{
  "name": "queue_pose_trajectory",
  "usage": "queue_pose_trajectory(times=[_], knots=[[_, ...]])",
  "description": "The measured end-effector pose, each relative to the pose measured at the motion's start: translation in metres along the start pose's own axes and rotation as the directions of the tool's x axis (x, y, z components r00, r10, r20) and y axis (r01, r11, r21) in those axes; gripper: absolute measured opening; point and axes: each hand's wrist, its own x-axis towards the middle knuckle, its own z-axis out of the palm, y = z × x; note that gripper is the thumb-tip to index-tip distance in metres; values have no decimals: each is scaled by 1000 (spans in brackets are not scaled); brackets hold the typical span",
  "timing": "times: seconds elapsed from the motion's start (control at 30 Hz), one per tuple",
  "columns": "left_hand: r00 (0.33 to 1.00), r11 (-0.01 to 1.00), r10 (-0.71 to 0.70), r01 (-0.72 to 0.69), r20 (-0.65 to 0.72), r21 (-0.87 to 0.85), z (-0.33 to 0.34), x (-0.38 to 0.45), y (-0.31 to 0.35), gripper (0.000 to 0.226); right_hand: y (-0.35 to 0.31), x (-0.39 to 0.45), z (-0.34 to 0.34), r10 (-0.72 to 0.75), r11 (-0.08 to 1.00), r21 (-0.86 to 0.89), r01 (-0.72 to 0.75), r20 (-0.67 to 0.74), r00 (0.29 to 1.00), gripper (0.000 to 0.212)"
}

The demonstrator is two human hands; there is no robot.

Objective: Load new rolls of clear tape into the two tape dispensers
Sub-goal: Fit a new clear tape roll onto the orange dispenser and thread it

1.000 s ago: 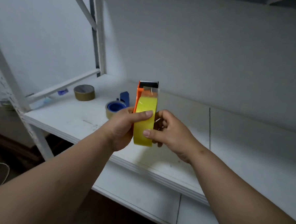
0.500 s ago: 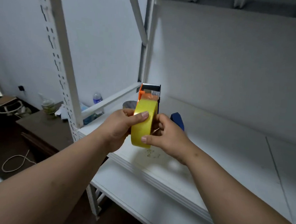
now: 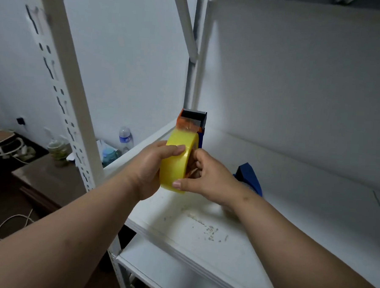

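— Over the shelf, where's the tape roll?

— Seated in the orange dispenser; both hands curl round it: left hand, right hand. Seems light, stiff, slick; I'd grip the rims.

A yellow-looking roll of tape sits on edge in an orange tape dispenser, held up in the air above the white shelf. The dispenser's black toothed cutter points up and away, and a clear strip of tape runs from the roll up to it. A second, blue tape dispenser lies on the shelf, just right of the held one and partly hidden.
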Motion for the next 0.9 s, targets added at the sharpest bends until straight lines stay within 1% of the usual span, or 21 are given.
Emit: queue_pose_trajectory(times=[0.03,0.07,0.1,0.13,0.17,0.23,0.37,0.4,0.47,0.5,0.53,0.6,0.67,0.77,0.8,0.9], knots=[[1000,1000,6,-6,-9,7,-4,4,1,66,-3,2,-3,33,999,9,-33,7,999,42],[1000,1000,18,-18,-10,18,-7,7,3,70,-8,3,-5,64,998,31,-63,-22,998,33],[999,999,32,-32,-5,34,-11,11,4,74,-11,6,-7,90,995,48,-85,-101,991,31],[999,998,39,-39,12,53,-15,14,6,75,-13,9,-8,117,992,64,-106,-212,970,35],[999,997,46,-47,17,62,-17,16,8,72,-15,13,-8,145,989,77,-127,-315,938,37],[998,995,53,-55,23,83,-25,18,10,68,-21,20,0,208,977,132,-166,-450,869,32],[991,981,86,-102,98,164,-46,14,9,76,-33,33,33,316,942,287,-176,-572,757,36],[990,977,82,-102,114,186,-51,14,6,73,-35,34,41,332,934,317,-164,-601,727,37],[989,975,74,-100,130,199,-60,10,1,53,-37,34,53,344,931,332,-151,-661,667,38],[988,975,71,-97,134,200,-62,6,0,47,-38,32,58,327,940,308,-145,-697,638,38],[989,974,69,-95,131,204,-64,3,-2,48,-38,30,61,290,955,260,-139,-737,610,37],[991,975,65,-88,118,204,-68,-1,-6,59,-38,27,66,179,982,116,-146,-802,570,34],[991,978,54,-76,119,193,-69,-3,-8,57,-36,23,68,74,986,-27,-166,-816,573,30],[990,975,35,-64,136,214,-69,-6,-13,33,-32,18,71,5,972,-138,-189,-795,606,24],[990,973,34,-63,134,223,-68,-7,-16,32,-30,17,71,-5,968,-157,-195,-791,611,22],[992,972,-4,-25,123,235,-66,-8,-22,38,-27,15,69,-19,956,-195,-219,-786,618,17]])
